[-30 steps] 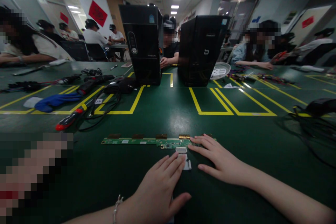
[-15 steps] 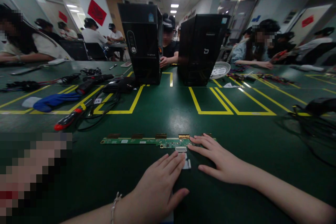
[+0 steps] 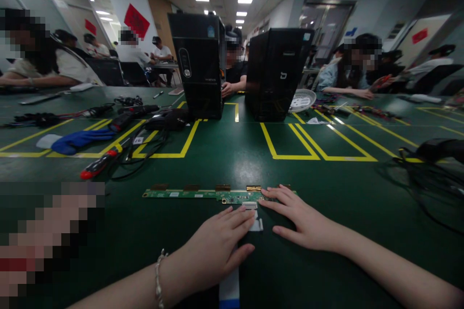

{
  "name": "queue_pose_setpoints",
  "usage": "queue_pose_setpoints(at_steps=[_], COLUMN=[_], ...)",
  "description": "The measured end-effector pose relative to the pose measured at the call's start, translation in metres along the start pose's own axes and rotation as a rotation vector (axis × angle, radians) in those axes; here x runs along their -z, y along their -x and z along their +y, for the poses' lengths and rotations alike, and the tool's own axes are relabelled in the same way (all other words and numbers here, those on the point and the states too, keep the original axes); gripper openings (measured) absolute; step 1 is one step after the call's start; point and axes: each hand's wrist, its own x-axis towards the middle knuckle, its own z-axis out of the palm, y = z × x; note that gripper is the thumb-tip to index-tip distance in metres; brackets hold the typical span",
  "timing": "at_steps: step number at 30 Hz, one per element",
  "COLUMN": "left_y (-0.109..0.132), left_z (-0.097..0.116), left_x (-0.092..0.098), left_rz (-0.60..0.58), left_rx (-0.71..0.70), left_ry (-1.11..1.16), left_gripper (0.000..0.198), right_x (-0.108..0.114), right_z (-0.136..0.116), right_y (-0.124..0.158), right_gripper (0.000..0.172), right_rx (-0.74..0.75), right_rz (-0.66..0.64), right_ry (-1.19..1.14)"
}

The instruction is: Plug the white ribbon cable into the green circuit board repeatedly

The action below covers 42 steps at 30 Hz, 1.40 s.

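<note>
A long, narrow green circuit board [image 3: 188, 194] with copper-coloured tabs along its far edge lies on the green table. A white flat ribbon cable [image 3: 229, 286] runs from the board's near edge toward me, and its near end is blue. My left hand [image 3: 221, 241] lies flat over the cable, fingertips by the white connector [image 3: 249, 205], thumb apart. The palm hides the cable's middle. My right hand [image 3: 299, 212] rests with spread fingers on the right part of the board, covering some of it. Neither hand is closed around anything.
Two black computer towers [image 3: 197, 67] stand across the table, a person [image 3: 235, 70] behind them. To the left lie a red-and-black screwdriver [image 3: 98, 165], a blue glove [image 3: 78, 141] and black cables. More black cable [image 3: 431, 178] lies at right. A white basket [image 3: 302, 100] sits beyond.
My left hand has shifted slightly left and its thumb has moved closer in, uncovering more of the ribbon cable near me. My right hand has barely moved. The view has tilted slightly.
</note>
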Motion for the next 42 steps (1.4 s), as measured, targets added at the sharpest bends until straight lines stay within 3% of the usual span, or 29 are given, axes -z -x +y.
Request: queue_pose_setpoints(at_steps=[9, 13, 16, 20, 26, 29, 34, 38, 42], left_y=[0.003, 0.007, 0.016, 0.044, 0.107, 0.127, 0.134, 0.134, 0.14], left_z=[-0.003, -0.002, 0.003, 0.004, -0.025, -0.039, -0.041, -0.045, -0.057], left_x=[-0.005, -0.005, 0.005, 0.008, -0.034, -0.054, -0.06, -0.061, -0.068], left_rz=[0.038, 0.139, 0.242, 0.295, 0.35, 0.451, 0.543, 0.494, 0.439], left_rx=[-0.041, -0.06, 0.008, 0.19, 0.529, 0.611, 0.641, 0.645, 0.651], left_ry=[-0.028, -0.096, -0.195, -0.342, -0.331, -0.295, -0.227, -0.225, -0.222], left_gripper=[0.052, 0.051, 0.048, 0.044, 0.051, 0.05, 0.051, 0.052, 0.051], right_x=[0.0, -0.001, 0.001, 0.005, 0.01, 0.009, 0.004, 0.005, 0.009], right_z=[-0.003, -0.005, -0.007, -0.01, -0.018, -0.027, -0.036, -0.035, -0.029], right_y=[0.0, 0.0, 0.0, 0.0, -0.003, -0.01, -0.019, -0.012, 0.014], right_gripper=[0.058, 0.058, 0.057, 0.055, 0.051, 0.051, 0.055, 0.054, 0.054], right_rx=[-0.006, -0.012, 0.0, 0.003, 0.072, 0.129, 0.165, 0.098, 0.025], right_rz=[0.016, 0.008, 0.017, 0.012, 0.056, 0.048, -0.06, -0.089, -0.074], right_ry=[0.014, 0.05, 0.058, 0.058, 0.158, 0.12, 0.02, 0.023, 0.034])
